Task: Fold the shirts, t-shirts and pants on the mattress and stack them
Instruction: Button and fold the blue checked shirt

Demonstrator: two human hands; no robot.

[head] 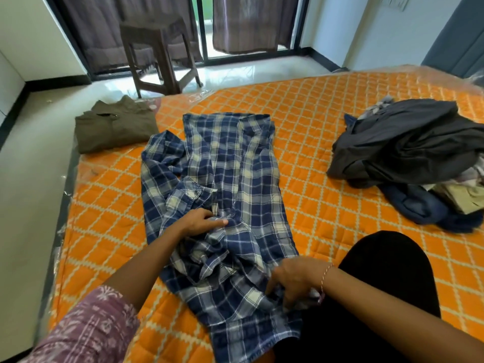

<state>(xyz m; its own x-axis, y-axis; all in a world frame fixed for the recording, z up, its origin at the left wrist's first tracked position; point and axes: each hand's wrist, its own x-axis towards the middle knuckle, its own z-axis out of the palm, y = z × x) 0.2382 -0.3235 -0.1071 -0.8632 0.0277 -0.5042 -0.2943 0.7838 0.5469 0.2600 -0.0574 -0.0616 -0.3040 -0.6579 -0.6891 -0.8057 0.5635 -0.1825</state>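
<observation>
Head view: plaid shirt point(230, 184) lies mid-mattress point(340, 100) — soft, limp, light. Left hand point(201, 222) presses it at 9 o'clock, fingers relaxed; right hand point(296, 280) pinches the bunched 5 o'clock edge. Best gripped at seams.

One plaid shirt point(230, 184) under both hands; one folded olive shirt point(115, 127) beyond the left hand point(199, 221); one unfolded pile of clothes point(419, 158) beyond the right hand point(296, 279); one stool point(159, 53)
</observation>
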